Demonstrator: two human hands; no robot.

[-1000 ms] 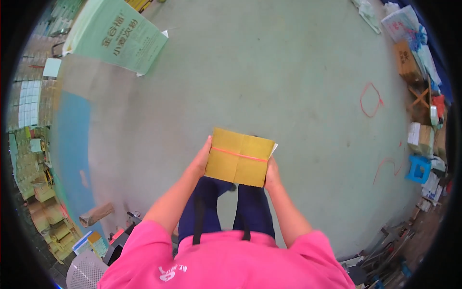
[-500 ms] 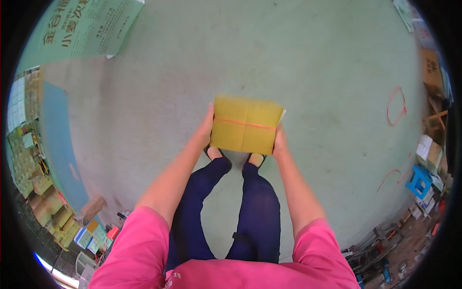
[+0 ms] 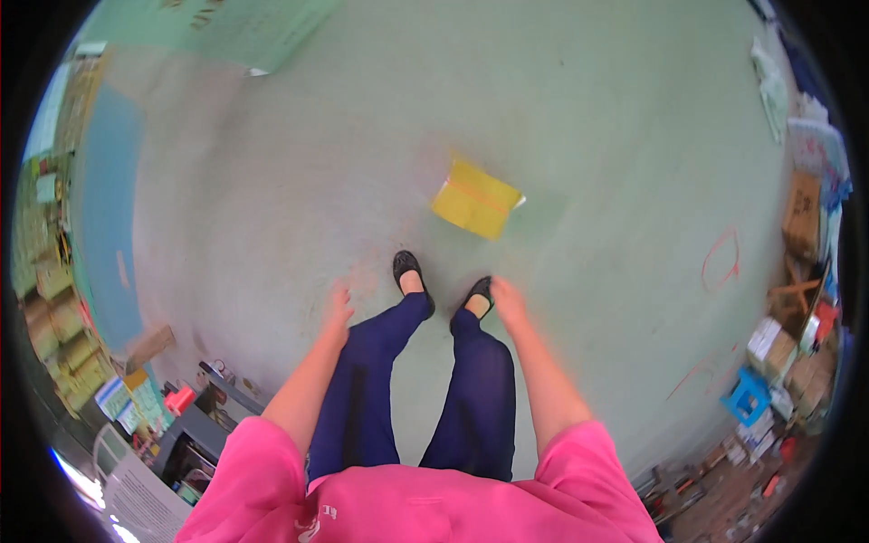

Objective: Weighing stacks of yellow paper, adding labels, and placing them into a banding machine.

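Yellow pkt (image 3: pixel 478 198), contents hidden, beyond L hand (image 3: pixel 339 314) & R hand (image 3: pixel 510 305); fingers (image 3: pixel 340 293) half-spread, empty.

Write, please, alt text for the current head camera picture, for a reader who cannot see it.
A yellow packet shows against a grey-green floor, apart from the person's left hand and right hand, both empty. Whether it rests on the floor is unclear.

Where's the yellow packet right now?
In the head view, the yellow packet is above centre, slightly right, beyond the black shoes, apart from the left hand and right hand. I can't tell whether it touches the floor.
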